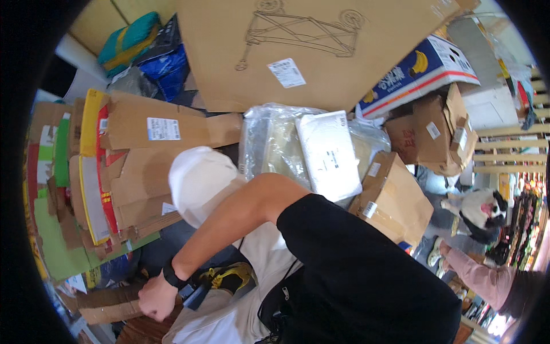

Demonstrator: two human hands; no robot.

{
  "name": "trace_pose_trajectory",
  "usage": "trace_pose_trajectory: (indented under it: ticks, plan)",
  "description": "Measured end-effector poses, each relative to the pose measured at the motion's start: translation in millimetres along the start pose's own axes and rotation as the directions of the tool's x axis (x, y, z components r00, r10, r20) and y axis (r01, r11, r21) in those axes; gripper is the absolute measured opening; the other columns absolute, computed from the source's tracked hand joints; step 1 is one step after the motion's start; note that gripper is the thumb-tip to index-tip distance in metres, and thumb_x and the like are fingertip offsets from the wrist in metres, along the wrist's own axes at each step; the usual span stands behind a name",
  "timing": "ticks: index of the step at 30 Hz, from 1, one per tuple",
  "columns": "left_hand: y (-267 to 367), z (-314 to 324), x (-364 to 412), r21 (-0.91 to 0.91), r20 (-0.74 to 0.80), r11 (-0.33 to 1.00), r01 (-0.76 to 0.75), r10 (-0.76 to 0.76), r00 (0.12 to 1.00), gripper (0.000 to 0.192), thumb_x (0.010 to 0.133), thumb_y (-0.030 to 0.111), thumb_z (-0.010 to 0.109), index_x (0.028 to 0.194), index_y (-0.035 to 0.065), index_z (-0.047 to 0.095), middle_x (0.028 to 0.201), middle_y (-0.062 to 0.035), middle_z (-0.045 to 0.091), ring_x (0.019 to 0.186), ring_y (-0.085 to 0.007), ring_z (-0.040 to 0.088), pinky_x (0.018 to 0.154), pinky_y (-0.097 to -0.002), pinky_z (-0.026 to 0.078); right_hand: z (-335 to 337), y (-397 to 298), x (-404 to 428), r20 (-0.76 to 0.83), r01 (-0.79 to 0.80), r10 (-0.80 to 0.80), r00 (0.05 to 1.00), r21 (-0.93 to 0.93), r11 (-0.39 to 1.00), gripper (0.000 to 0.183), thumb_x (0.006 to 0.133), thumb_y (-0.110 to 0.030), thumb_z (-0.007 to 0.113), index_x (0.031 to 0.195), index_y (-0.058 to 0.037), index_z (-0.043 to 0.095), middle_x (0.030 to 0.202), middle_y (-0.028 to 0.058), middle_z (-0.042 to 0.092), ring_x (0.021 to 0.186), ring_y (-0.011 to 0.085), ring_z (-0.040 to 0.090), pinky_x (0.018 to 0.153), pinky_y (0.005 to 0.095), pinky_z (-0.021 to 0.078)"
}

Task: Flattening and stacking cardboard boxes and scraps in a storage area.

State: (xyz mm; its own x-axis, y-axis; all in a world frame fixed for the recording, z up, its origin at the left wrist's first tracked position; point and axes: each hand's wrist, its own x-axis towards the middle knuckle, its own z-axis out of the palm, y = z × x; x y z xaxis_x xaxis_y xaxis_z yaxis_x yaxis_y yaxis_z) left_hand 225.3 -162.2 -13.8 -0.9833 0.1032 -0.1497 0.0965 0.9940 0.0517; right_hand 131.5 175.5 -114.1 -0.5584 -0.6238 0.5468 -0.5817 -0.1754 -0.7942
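Note:
My right hand (159,297), with a black band on its wrist, reaches across to the lower left. Its fingers are curled beside a brown cardboard piece (109,306); whether they grip it cannot be told. A dark blue object (197,296) lies just right of the wrist, partly hidden. Beyond it is a dark item with yellow laces or cord (232,277). My left hand is out of view. Flattened cardboard boxes (150,172) stand packed together at the left, above the hand. My beige-clad knee (204,185) is close against them.
A large cardboard box (232,86) with a frame drawing stands ahead. Below it lie a plastic-wrapped pack (275,142) and a white wrapped parcel (331,155). A closed carton (397,198), a banana box (423,77), a black-and-white dog (483,210) and a person's legs (481,271) are at right.

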Motion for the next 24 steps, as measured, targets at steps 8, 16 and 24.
trace_pose_trajectory:
  ticks: [8,16,24]
  plan:
    - [65,9,27,-0.06,0.307,0.983,0.176,-0.15,0.94,0.037,0.098,0.02,0.063,0.122,-0.0072,0.065,0.119,-0.026,0.068,0.11,-0.0356,0.064,0.098,-0.0423,0.048,-97,-156,-224,-0.519,-0.228,0.504,0.691,0.505,0.833,0.018,0.101,-0.016,0.061,0.108,-0.0001,0.066,0.098,0.0062,0.071,0.079,0.0124,0.068,0.072,0.0276,0.0551]
    - [56,19,62,-0.331,0.366,0.916,0.226,-0.096,0.926,0.042,0.101,0.022,0.057,0.13,-0.0081,0.061,0.131,-0.0251,0.063,0.116,-0.0331,0.06,0.104,-0.041,0.044,-40,-179,-550,-0.859,-0.905,0.356,-0.368,0.419,0.077,0.035,0.095,-0.024,0.067,0.117,0.0015,0.057,0.112,0.0182,0.067,0.099,0.029,0.068,0.085,0.0391,0.0537]
    - [37,20,75,-0.335,0.334,0.936,0.107,0.011,0.943,0.042,0.1,0.027,0.061,0.125,-0.0073,0.064,0.117,-0.0231,0.067,0.111,-0.0336,0.061,0.099,-0.0425,0.046,-7,-119,-622,-0.859,-0.859,0.073,-0.507,0.498,-0.115,0.095,0.074,-0.058,0.082,0.128,0.0116,0.046,0.129,0.0335,0.05,0.119,0.0465,0.053,0.102,0.0495,0.0448]
